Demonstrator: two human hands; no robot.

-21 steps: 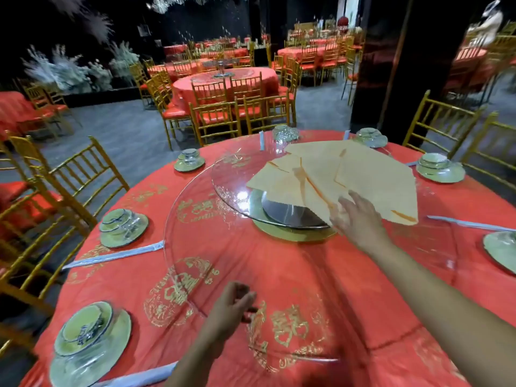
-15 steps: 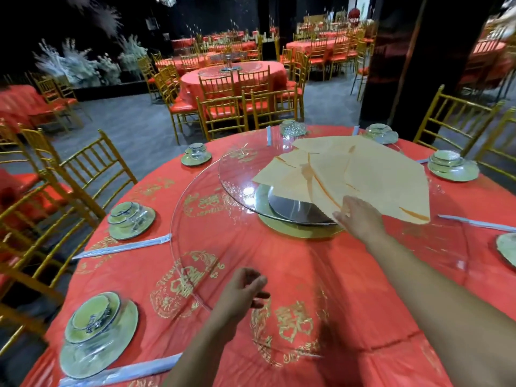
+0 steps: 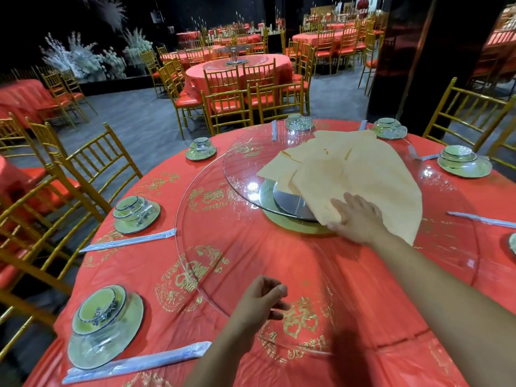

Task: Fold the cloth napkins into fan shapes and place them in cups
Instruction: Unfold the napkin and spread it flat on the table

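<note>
A stack of pale orange cloth napkins lies spread on the small raised glass turntable at the middle of the round red table. My right hand reaches out to the stack's near corner, where fingers and thumb pinch the edge of the top napkin. My left hand hovers over the near rim of the large glass turntable, its fingers loosely curled and holding nothing. No cup is clearly visible.
Wrapped place settings of bowl on plate ring the red tablecloth, each with wrapped chopsticks beside it. Gold chairs stand close on the left and far right. More set tables fill the hall behind.
My right hand has closed on the near corner of the top napkin. The left hand has stayed over the near glass rim. The view has shifted slightly.
</note>
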